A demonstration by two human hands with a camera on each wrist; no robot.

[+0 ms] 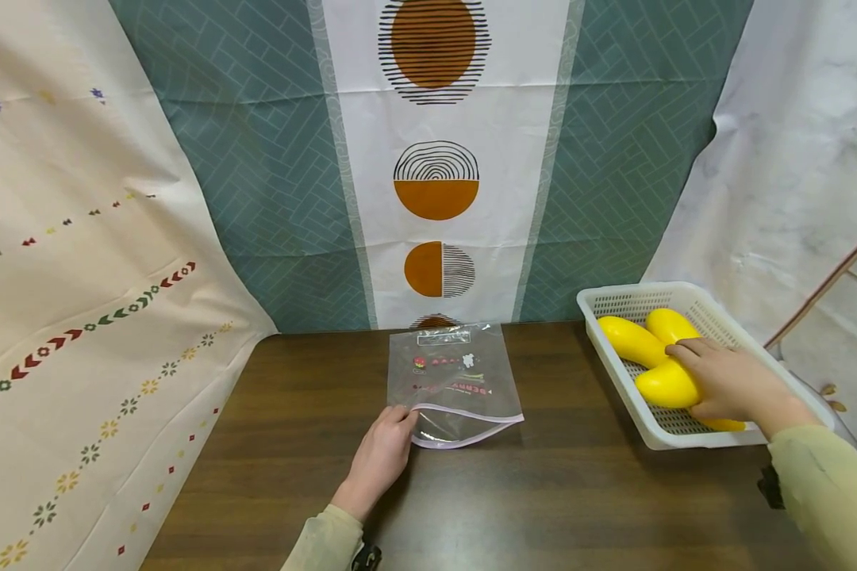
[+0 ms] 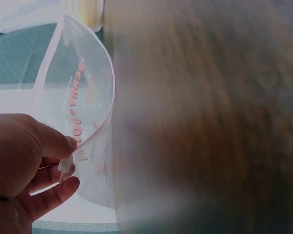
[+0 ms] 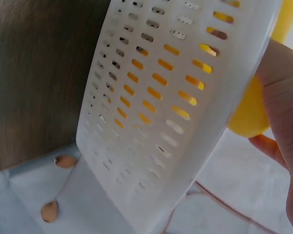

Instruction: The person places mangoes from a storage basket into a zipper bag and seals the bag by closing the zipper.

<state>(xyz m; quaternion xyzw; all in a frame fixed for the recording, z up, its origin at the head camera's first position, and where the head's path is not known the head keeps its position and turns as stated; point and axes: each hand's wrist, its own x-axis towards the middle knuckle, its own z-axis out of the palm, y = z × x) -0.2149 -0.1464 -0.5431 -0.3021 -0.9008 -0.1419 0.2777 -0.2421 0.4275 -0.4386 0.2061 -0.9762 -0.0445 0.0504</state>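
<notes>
A clear zip-top bag (image 1: 439, 377) with red print lies flat on the table, its lilac-edged mouth gaping toward me. My left hand (image 1: 382, 452) pinches the left corner of that mouth; in the left wrist view, thumb and fingers hold it beside a small white slider (image 2: 65, 164). At the right, my right hand (image 1: 728, 381) reaches into a white basket (image 1: 624, 385) and grips a smooth yellow mango (image 1: 667, 386). Beside it in the basket lie more yellow mangoes, among them one (image 1: 632, 341) at the left. The right wrist view shows the hand (image 3: 288, 117) above the basket rim, around a mango.
The dark wooden table (image 1: 314, 388) runs back to a green and white patterned curtain (image 1: 436, 174). A cream embroidered cloth (image 1: 100, 341) hangs along the left side, and a white marbled cloth (image 1: 793, 198) stands behind the basket at the right.
</notes>
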